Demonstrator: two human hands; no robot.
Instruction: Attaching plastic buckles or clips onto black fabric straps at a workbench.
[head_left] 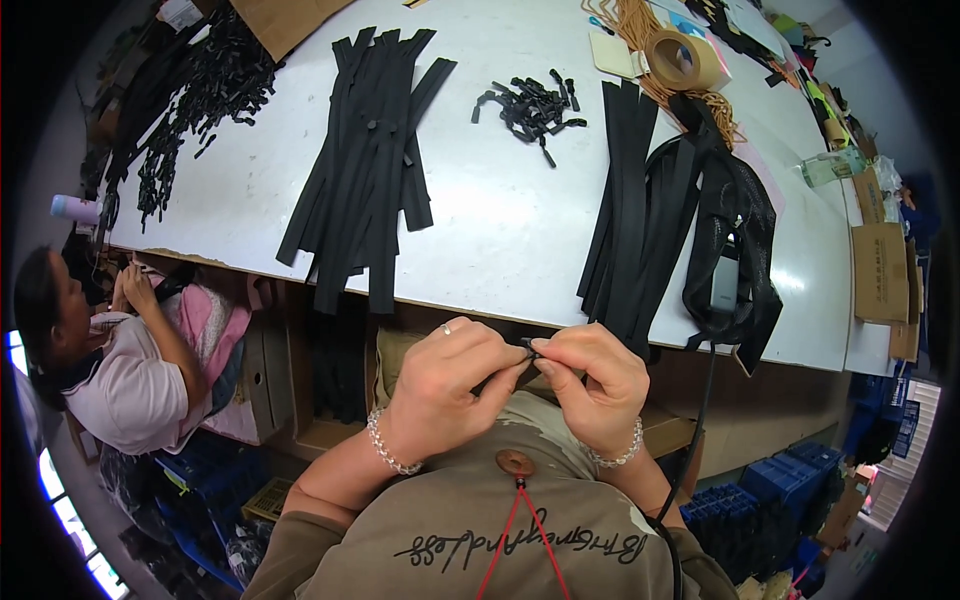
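Note:
In front of my chest, just off the table's near edge, my left hand [455,370] and my right hand [595,385] meet fingertip to fingertip. Both are closed in a pinch on one small black piece [530,350], mostly hidden by the fingers. Ahead on the white table [500,215] lies a small heap of black cord pulls [535,108]. To its left is a bundle of long black strips that look like zippers [365,165]. A second bundle of black strips [630,200] lies to the right, its ends hanging over the edge.
Beside the right bundle sits a black mesh bag [735,230] with a grey device [725,285] and a cable. Farther back are a tape roll [675,60], tan cord and a bottle [835,165]. A larger black pile [215,85] lies far left, near a seated co-worker [130,370].

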